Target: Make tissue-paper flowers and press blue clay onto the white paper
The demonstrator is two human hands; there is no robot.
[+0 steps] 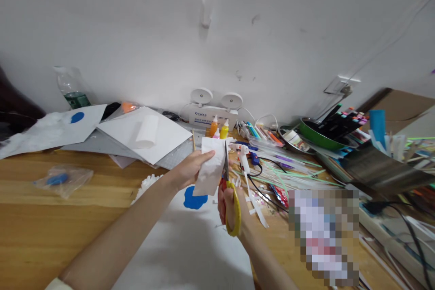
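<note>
My left hand (192,167) pinches a white piece of paper (210,172) by its left side, thumb on top, and holds it up over the table. My right hand (229,201) is closed round the handles of a pair of scissors (233,217) with yellow and red grips. The scissor blades point away from me and lie along the paper's right edge. Below, a white sheet (183,249) bears a blue patch (195,198), partly covered by the paper, and a white crumpled fringe (147,186) at its far left edge.
A glue gun (244,158) and paper strips lie right of my hands. Small paint bottles (224,129) stand behind. White boards (146,122) carry a paper roll (147,131) at left, near a bagged blue lump (57,179). A green pan (317,133) holds markers.
</note>
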